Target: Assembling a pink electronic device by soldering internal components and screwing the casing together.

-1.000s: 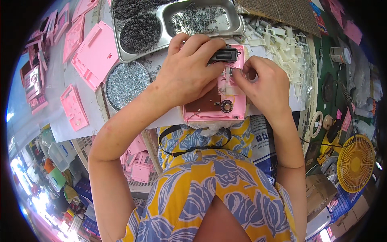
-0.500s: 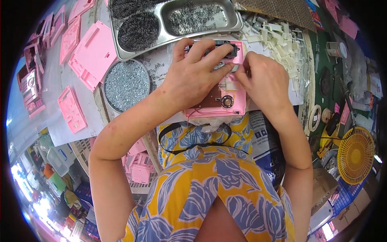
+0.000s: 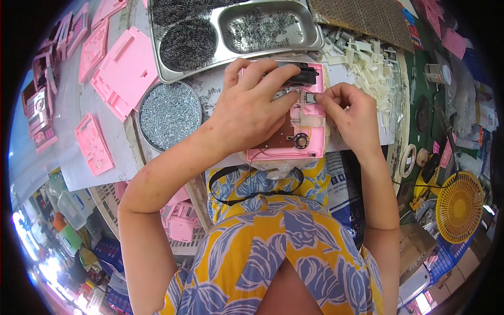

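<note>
A pink plastic housing [image 3: 316, 131] lies open side up on the worktable, with a round black speaker [image 3: 301, 140], thin wires and a brown board inside. My left hand [image 3: 257, 102] spans its left side, gripping it, fingers over the black plastic part [image 3: 305, 76] at its far end. At the housing's right side, my right hand [image 3: 349, 109] has thumb and index finger pinched at a small grey metal piece [image 3: 311, 98]. A pale, see-through part [image 3: 308, 120] sits just nearer than that. My left palm hides much of the housing's left half.
Beyond the housing stands a metal compartment tray [image 3: 231, 59] of dark springs. A round tin [image 3: 200, 113] of screws sits to the left, near pink panels [image 3: 126, 71]. White plastic parts [image 3: 367, 63] are heaped at right. A yellow fan [image 3: 460, 207] stands lower right.
My left fingers have drawn back from the small metal piece, which now shows more plainly at my right fingertips. My right hand has shifted slightly nearer. The whole view has moved a little.
</note>
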The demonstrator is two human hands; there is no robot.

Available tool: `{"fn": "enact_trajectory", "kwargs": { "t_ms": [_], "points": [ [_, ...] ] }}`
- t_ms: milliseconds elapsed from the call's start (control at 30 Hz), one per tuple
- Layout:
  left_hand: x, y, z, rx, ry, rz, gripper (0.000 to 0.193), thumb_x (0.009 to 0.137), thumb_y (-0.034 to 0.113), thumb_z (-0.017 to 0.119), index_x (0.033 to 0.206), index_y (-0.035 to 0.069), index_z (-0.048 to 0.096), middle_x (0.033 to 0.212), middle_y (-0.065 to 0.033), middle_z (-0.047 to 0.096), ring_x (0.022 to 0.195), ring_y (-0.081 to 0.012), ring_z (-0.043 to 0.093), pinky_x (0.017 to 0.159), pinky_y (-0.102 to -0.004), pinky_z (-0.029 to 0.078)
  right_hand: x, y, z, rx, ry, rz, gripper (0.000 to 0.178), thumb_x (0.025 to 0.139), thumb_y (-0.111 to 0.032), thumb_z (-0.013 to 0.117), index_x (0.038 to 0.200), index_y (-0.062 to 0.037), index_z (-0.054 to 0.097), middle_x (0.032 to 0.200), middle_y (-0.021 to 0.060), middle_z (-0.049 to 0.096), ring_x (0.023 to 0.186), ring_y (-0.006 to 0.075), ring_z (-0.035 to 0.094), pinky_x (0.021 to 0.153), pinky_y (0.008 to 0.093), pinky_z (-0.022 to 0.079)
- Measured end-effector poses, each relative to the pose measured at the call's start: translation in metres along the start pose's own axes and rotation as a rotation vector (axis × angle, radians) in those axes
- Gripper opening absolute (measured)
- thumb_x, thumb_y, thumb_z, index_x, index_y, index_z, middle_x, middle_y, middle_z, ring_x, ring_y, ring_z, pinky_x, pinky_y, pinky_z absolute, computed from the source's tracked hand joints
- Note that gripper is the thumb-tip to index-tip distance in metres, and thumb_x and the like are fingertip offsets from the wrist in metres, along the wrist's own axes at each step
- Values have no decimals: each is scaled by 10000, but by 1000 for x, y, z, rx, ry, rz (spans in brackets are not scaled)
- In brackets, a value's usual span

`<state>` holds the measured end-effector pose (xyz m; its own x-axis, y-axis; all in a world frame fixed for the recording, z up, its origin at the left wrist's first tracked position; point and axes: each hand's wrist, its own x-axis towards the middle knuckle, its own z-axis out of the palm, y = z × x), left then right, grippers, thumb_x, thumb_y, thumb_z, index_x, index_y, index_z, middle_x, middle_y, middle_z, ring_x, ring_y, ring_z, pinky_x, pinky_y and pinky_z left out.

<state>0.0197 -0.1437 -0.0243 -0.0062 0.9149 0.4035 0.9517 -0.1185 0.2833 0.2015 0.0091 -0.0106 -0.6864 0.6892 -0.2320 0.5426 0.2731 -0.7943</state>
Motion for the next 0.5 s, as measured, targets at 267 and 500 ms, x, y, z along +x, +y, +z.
{"fn": "enact_trajectory", "kwargs": {
  "t_ms": [267,500],
  "points": [
    [-6,-8,-10,-73,29,17,300,737,169,779,1032,193,731,1253,-32,610,1105,-268,555,969,-461,361,-6,2,4,74,50,-11,191,908,-159,748,925,30,727,735,72,715,648,103,641,593,270,495],
    [9,-16,-10,-107,63,-157,132,770,163,772,858,137,676,956,-7,603,914,-214,590,864,-416,361,-13,17,-10,226,64,-61,140,923,-99,732,965,35,727,798,26,695,699,57,591,641,228,492]
  ]
}}
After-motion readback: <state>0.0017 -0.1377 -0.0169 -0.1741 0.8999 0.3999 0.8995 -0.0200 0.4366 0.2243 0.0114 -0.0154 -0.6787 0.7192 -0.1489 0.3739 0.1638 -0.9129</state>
